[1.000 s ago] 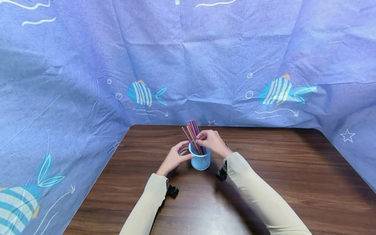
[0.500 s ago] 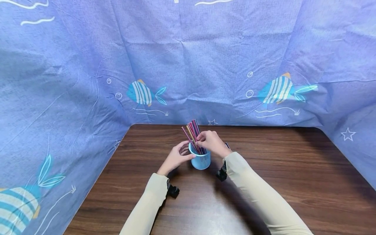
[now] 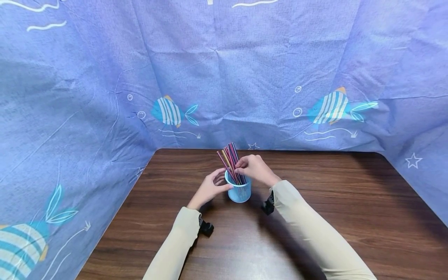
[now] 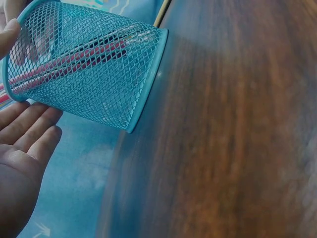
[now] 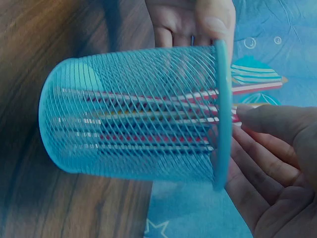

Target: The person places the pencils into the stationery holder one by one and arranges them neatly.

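A light-blue wire-mesh pen holder (image 3: 239, 193) stands upright on the table, with several slim striped pencils (image 3: 231, 155) leaning in it, red, dark and yellow. My left hand (image 3: 209, 189) holds the holder around its rim from the left, thumb on the near side and fingers on the far left; its fingertips touch near the rim in the left wrist view. Over the holder's right side, my right hand (image 3: 254, 168) pinches one pencil between thumb and fingers, just above the rim. Through the mesh (image 5: 133, 114), the pencils' lower ends show in the right wrist view.
The brown wooden table (image 3: 332, 217) extends around the holder. Behind and to the left hangs a blue cloth (image 3: 245, 77) printed with fish. A small black wrist camera (image 3: 206, 227) is strapped to each sleeve.
My right hand and forearm have shifted slightly to the right. A dark stick end that showed beyond the right wrist is now out of sight. The left hand and the holder stay put.
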The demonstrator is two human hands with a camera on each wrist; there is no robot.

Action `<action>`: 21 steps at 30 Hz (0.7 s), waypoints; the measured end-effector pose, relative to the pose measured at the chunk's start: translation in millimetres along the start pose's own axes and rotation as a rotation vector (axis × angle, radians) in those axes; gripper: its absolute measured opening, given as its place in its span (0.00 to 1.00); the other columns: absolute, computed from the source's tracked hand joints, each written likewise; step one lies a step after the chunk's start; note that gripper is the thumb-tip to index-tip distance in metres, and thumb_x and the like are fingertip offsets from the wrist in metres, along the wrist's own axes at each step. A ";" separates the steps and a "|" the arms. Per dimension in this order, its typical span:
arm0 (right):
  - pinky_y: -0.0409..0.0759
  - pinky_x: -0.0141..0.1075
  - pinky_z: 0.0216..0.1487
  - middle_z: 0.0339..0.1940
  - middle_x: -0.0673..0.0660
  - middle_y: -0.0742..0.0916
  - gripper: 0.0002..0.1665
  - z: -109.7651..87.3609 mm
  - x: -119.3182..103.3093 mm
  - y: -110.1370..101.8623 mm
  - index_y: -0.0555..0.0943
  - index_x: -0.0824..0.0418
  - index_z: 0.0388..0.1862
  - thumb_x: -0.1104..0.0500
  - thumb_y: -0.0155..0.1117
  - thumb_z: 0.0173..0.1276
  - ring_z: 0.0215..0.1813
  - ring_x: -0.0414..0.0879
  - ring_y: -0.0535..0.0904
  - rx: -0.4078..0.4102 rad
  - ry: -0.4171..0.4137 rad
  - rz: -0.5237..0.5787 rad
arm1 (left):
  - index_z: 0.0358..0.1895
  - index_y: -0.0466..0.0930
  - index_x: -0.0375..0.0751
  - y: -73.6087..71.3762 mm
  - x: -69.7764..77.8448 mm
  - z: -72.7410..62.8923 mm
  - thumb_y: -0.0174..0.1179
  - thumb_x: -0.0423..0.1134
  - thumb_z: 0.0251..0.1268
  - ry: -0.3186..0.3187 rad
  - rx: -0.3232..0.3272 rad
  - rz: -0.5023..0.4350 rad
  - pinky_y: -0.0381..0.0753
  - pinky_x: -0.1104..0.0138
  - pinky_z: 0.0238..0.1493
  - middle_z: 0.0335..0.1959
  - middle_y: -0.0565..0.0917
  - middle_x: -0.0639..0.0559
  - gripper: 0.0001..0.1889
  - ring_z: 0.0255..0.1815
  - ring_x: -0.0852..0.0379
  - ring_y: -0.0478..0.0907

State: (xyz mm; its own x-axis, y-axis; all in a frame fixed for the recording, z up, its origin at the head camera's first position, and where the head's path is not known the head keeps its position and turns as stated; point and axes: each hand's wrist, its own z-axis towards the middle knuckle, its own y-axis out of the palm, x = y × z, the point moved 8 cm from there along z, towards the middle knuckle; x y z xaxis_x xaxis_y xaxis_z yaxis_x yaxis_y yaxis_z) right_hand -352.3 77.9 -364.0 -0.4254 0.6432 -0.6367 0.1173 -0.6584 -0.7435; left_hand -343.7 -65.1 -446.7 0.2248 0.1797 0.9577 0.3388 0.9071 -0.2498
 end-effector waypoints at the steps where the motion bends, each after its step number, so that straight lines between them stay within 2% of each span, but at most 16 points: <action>1: 0.85 0.35 0.39 0.31 0.56 0.90 0.06 -0.7 0.4 -2.0 0.86 0.62 0.34 0.60 0.70 0.60 0.35 0.44 0.86 0.000 -0.004 -0.002 | 0.68 0.61 0.27 0.3 -0.2 0.0 0.65 0.30 0.59 -0.004 -0.006 -0.003 0.69 0.54 0.70 0.63 0.73 0.32 0.34 0.66 0.40 0.71; 4: 0.84 0.35 0.38 0.31 0.55 0.90 0.06 -3.4 1.8 -10.6 0.86 0.62 0.34 0.60 0.69 0.61 0.34 0.43 0.85 0.008 -0.022 -0.015 | 0.68 0.61 0.26 1.2 12.0 -5.1 0.65 0.30 0.60 -0.011 -0.023 -0.008 0.68 0.54 0.71 0.63 0.73 0.31 0.34 0.66 0.40 0.70; 7: 0.84 0.36 0.37 0.31 0.55 0.89 0.06 -6.1 5.1 -20.9 0.86 0.62 0.35 0.60 0.69 0.61 0.34 0.43 0.85 0.017 -0.030 -0.040 | 0.68 0.61 0.27 0.9 12.7 -5.6 0.65 0.30 0.59 -0.019 -0.033 -0.007 0.67 0.54 0.71 0.63 0.72 0.31 0.34 0.67 0.40 0.70; 8: 0.83 0.36 0.37 0.30 0.55 0.89 0.06 -7.3 6.4 -24.5 0.86 0.63 0.35 0.60 0.69 0.61 0.34 0.43 0.84 0.022 -0.034 -0.049 | 0.68 0.62 0.28 0.7 12.6 -5.6 0.65 0.30 0.60 -0.014 -0.031 -0.007 0.67 0.54 0.71 0.63 0.73 0.31 0.34 0.67 0.40 0.70; 11: 0.83 0.36 0.36 0.30 0.55 0.89 0.07 -11.2 14.3 -33.0 0.86 0.63 0.35 0.60 0.69 0.60 0.33 0.43 0.84 0.031 -0.029 -0.066 | 0.68 0.63 0.29 -0.2 0.3 -0.6 0.66 0.31 0.59 -0.009 -0.017 -0.010 0.68 0.55 0.71 0.63 0.73 0.32 0.34 0.67 0.41 0.70; 15: 0.83 0.37 0.37 0.30 0.55 0.89 0.08 -18.1 30.4 -39.9 0.86 0.64 0.36 0.60 0.69 0.59 0.33 0.43 0.84 0.024 -0.017 -0.087 | 0.67 0.64 0.30 -0.2 1.6 -1.7 0.67 0.33 0.59 0.005 -0.002 -0.006 0.69 0.55 0.70 0.62 0.75 0.33 0.34 0.65 0.41 0.72; 21: 0.83 0.39 0.40 0.31 0.55 0.89 0.11 -28.8 60.4 -43.2 0.86 0.66 0.38 0.59 0.69 0.60 0.35 0.43 0.83 -0.041 0.045 -0.115 | 0.67 0.64 0.31 -1.1 2.4 -3.3 0.68 0.36 0.57 0.008 0.002 -0.008 0.70 0.54 0.70 0.62 0.75 0.34 0.35 0.65 0.42 0.72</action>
State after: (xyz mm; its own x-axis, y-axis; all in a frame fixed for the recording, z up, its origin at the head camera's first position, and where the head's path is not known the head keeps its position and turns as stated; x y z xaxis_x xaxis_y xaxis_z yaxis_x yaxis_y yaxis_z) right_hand -357.2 156.4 -376.2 -0.3976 0.7309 -0.5547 0.1073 -0.5634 -0.8192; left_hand -340.5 -66.9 -444.6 0.2296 0.1692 0.9585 0.3390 0.9092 -0.2418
